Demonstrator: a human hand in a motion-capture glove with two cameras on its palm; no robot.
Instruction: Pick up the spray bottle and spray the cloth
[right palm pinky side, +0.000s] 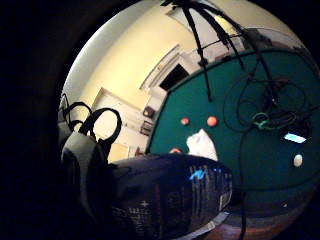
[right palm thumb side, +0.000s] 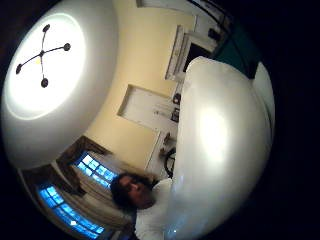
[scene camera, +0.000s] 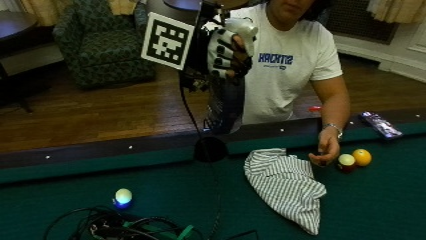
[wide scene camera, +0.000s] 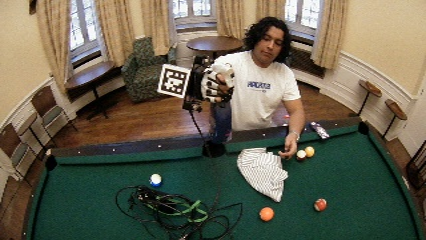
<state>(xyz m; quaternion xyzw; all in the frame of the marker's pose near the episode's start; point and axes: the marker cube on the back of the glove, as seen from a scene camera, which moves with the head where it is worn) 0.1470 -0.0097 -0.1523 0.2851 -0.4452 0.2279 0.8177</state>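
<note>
Gloved right hand (scene camera: 223, 50) is up at chest height, fingers curled round the neck of the spray bottle (scene camera: 226, 102), just under its white head. Bottle is held in the air above the near rail of the worktop (scene camera: 60, 200), long axis close to vertical: white trigger head on top, dark body hanging down. Head faces toward the person's chest side; exact nozzle aim I can't tell.

Striped cloth (scene camera: 286, 187) lies crumpled on the green felt, below and to the side of the bottle, well apart from it. Bare left hand (scene camera: 326, 152) rests on the felt just beside the cloth's far edge, touching a maroon-and-white ball (scene camera: 346, 161); a yellow ball (scene camera: 362, 157) sits right next to that one.

White cue ball (scene camera: 123, 196) sits near a tangle of cables (scene camera: 126, 227) on the felt. Orange ball (wide scene camera: 267, 214) and a red-striped ball (wide scene camera: 321, 204) lie further out.
</note>
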